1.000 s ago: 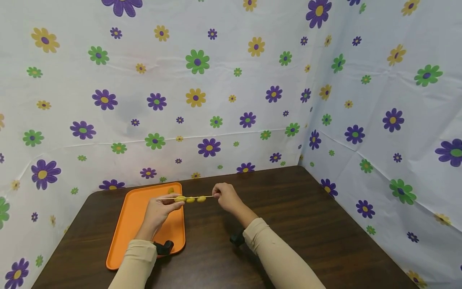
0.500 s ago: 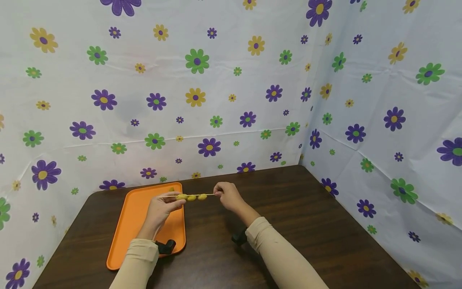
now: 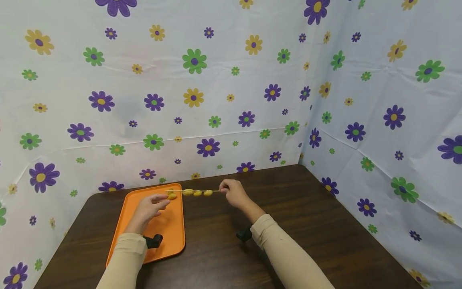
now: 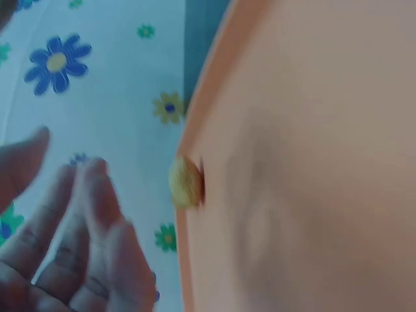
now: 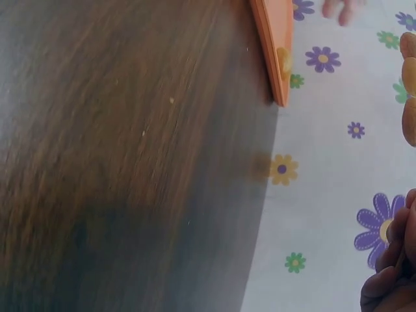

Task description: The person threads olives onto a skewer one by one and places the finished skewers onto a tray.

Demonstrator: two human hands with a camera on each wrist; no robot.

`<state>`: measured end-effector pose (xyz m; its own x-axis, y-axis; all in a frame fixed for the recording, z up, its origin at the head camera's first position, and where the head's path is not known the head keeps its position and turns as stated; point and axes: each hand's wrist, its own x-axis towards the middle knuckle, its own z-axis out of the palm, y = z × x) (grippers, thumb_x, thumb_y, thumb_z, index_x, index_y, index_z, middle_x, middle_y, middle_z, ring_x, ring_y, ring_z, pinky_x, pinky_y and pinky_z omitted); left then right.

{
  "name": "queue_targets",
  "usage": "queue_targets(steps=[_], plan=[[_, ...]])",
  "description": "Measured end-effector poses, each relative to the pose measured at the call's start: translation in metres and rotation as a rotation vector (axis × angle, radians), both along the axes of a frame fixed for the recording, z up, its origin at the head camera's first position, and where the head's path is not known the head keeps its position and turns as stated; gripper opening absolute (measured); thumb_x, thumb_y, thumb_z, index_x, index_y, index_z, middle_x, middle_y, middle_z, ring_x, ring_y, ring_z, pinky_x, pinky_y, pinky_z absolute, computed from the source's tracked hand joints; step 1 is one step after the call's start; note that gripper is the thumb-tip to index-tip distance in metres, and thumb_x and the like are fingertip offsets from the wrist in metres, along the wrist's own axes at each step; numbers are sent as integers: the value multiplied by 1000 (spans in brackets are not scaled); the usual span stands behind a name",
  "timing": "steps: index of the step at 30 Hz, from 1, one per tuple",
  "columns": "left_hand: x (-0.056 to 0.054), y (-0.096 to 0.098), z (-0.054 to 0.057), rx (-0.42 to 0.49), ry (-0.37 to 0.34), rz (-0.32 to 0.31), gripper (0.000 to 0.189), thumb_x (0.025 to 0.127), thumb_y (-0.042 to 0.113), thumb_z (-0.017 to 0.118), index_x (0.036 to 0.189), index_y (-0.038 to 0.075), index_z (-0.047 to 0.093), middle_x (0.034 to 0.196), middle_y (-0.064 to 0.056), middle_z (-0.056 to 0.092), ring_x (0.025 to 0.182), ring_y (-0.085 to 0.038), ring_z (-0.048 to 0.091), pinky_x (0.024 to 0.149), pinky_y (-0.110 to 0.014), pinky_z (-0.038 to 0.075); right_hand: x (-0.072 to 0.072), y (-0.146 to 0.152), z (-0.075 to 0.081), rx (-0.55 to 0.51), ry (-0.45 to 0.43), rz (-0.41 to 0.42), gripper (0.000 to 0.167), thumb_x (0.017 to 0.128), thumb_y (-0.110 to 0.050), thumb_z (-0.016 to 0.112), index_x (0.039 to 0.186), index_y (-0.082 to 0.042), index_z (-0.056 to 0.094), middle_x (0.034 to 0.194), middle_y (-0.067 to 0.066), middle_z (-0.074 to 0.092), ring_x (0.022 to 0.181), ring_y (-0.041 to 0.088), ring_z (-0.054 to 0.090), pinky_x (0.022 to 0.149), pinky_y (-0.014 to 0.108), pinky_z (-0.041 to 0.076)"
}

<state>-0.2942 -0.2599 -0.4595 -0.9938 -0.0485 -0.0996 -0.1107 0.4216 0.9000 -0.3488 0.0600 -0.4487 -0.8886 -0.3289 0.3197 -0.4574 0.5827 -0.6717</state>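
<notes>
My right hand [image 3: 235,193] pinches the right end of a thin pale skewer [image 3: 215,191], held level above the table. Three small yellow oval pieces [image 3: 197,193] sit side by side on it; their kind is unclear. In the right wrist view the threaded pieces [image 5: 409,77] appear at the right edge, above my fingers. My left hand [image 3: 147,209] is over the orange tray [image 3: 169,237], fingers spread, apart from the skewer. Near its fingertips, at the tray's far right corner, is yellow stuff [image 3: 172,196]. The left wrist view shows one yellow oval piece [image 4: 186,183] by the tray rim.
A dark wooden table [image 3: 288,208] bears the tray on its left side. White cloth [image 3: 216,80] with printed flowers rises behind the table and along its right side. Black wrist mounts [image 3: 154,241] stick out below both forearms.
My left hand has released the skewer and its leftmost piece, drawing back left and down over the tray. My right hand has carried the skewer slightly right and up.
</notes>
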Motion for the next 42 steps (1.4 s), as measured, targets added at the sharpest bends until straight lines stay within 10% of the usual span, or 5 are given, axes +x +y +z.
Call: queue_targets(steps=[7, 16, 23, 33, 42], plan=[[-18, -11, -6, -157, -99, 33, 40, 101, 17, 64, 133, -7, 60, 113, -23, 67, 97, -33, 65, 78, -40, 56, -1, 12, -8, -20, -3, -8, 14, 95, 5, 65, 85, -4, 66, 81, 7, 64, 70, 15, 51, 64, 28, 46], [-47, -6, -10, -64, -200, 71, 41, 107, 17, 45, 139, -9, 47, 92, -13, 61, 68, -18, 55, 61, -29, 51, -9, 20, -5, -7, 27, -22, 12, 96, 2, 65, 86, -5, 66, 82, 7, 64, 71, 15, 51, 64, 29, 47], [-60, 5, -14, -238, -202, 62, 49, 107, 43, 41, 95, -2, 57, 61, -2, 50, 51, -14, 45, 48, -25, 39, -10, 25, -4, -24, -6, -34, 13, 96, 3, 64, 86, -5, 66, 83, 4, 63, 73, 15, 52, 66, 29, 48], [-63, 14, -15, -482, -168, 80, 55, 107, 44, 38, 73, 4, 57, 53, -1, 48, 45, -14, 44, 44, -24, 36, -11, 23, -9, -5, -17, -36, 13, 96, 1, 64, 86, -6, 66, 82, 3, 63, 72, 15, 51, 66, 28, 47], [-68, 11, -13, -254, -207, 32, 28, 99, 21, 65, 84, -2, 63, 67, -3, 48, 57, -15, 46, 52, -26, 46, -13, 29, -11, -11, -38, -39, 12, 97, -1, 64, 86, -5, 67, 80, 2, 61, 72, 15, 50, 65, 27, 46]])
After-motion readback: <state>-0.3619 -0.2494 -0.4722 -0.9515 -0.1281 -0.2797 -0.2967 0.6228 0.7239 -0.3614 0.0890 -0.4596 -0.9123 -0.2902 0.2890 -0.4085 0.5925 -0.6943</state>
